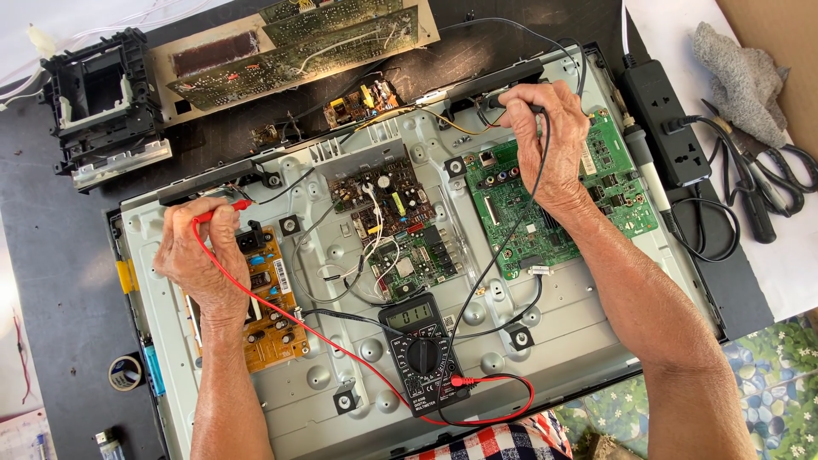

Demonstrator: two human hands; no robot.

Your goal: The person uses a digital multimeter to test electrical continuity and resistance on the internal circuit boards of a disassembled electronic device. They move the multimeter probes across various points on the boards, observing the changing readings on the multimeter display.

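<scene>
Hands work apart on the opened television chassis (545, 341). Left hand (198, 255) pinches the red probe (220, 213) shut between its fingers near the yellow power board (274, 319); right hand (545, 136) grips the black probe (511, 104) by the green main board (554, 204) — leads run to the black multimeter (419, 353) lying between them, dial facing up for reading.

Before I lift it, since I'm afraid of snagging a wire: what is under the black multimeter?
The multimeter lies on the grey metal back panel. A black lead and a red lead run out from beside it. Whatever sits directly beneath its body is covered.
</scene>
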